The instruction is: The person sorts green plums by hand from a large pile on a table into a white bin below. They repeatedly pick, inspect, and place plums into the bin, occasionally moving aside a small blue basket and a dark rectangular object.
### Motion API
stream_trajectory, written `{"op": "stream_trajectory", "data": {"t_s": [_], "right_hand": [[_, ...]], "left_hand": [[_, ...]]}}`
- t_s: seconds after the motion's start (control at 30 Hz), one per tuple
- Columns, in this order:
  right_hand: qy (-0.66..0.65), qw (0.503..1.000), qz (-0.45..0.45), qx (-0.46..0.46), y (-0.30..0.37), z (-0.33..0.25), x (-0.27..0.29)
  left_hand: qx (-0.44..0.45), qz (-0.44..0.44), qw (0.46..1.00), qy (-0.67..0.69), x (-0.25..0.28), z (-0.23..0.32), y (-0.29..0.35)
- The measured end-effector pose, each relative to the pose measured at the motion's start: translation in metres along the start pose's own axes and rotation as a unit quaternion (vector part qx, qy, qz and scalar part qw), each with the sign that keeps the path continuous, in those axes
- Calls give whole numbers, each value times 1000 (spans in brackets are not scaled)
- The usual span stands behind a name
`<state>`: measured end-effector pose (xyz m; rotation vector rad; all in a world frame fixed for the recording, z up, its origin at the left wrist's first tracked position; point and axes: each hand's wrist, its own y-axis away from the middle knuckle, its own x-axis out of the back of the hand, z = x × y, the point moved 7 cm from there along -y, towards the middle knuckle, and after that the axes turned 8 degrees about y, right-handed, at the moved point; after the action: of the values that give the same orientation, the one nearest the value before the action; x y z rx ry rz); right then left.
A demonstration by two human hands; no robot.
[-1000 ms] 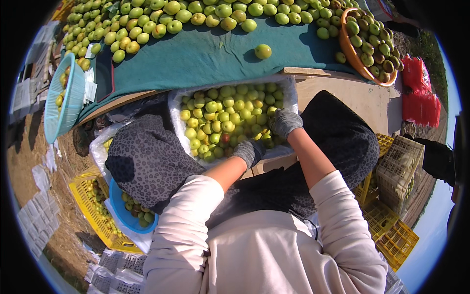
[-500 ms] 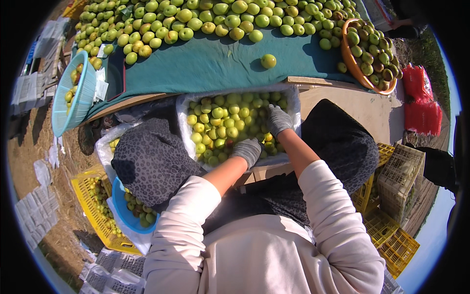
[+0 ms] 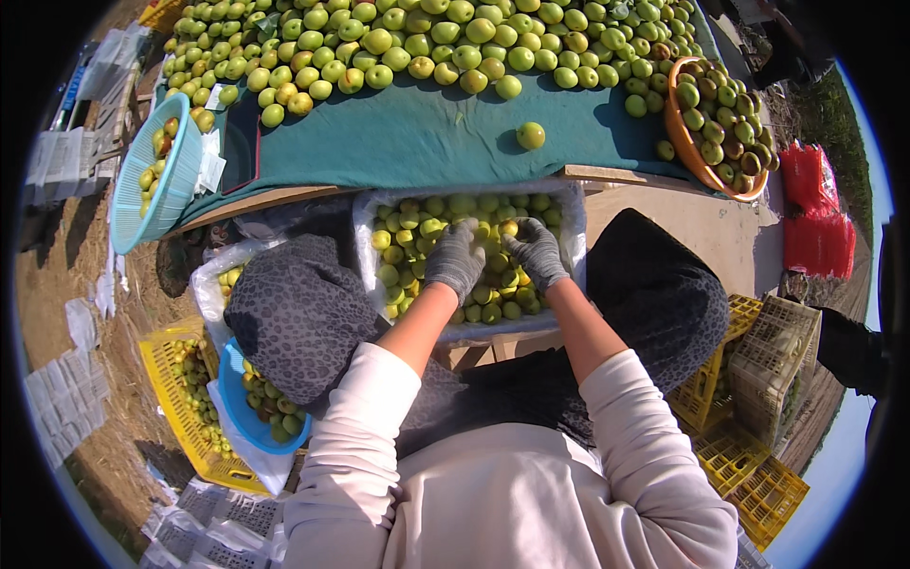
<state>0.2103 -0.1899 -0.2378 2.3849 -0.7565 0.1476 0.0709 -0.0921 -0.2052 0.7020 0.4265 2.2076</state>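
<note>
A crate (image 3: 363, 223) lined with clear plastic sits between my knees, full of small round green fruit (image 3: 399, 277) that look like jujubes. My left hand (image 3: 456, 259), in a grey knit glove, is over the middle of the crate. Its fingers curl down among the fruit, and what they hold is hidden. My right hand (image 3: 538, 253), gloved alike, is beside it with the fingers bent round a yellowish-green fruit (image 3: 509, 228) at their tips. The two hands are close together but apart.
Ahead, a table with green cloth (image 3: 398, 133) bears a heap of fruit (image 3: 379, 43) and one lone fruit (image 3: 531, 136). An orange basket (image 3: 676, 123), light-blue basket (image 3: 185, 175), blue bowl (image 3: 232, 398), yellow crates (image 3: 171, 408), a pale crate (image 3: 782, 346) and red bags (image 3: 817, 242) stand around.
My left hand has moved from the crate's near side up to its middle. My right hand has drawn slightly nearer and now has a fruit at its fingertips.
</note>
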Motion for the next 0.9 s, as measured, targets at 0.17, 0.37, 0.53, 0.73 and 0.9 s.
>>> {"op": "stream_trajectory", "data": {"t_s": [0.17,0.37,0.53,0.73,0.9], "right_hand": [[-86,995,-20,46,46,-54,0],[-115,987,-91,63,80,-110,4],[-256,954,-156,-10,73,-82,13],[-351,897,146,-225,22,25,63],[-239,938,141,-209,2,65,59]], "left_hand": [[-226,-16,973,37,3,51,8],[-242,-30,968,54,29,92,30],[-324,111,938,50,81,129,66],[-313,303,779,451,293,31,156],[-213,590,535,566,545,-201,319]]}}
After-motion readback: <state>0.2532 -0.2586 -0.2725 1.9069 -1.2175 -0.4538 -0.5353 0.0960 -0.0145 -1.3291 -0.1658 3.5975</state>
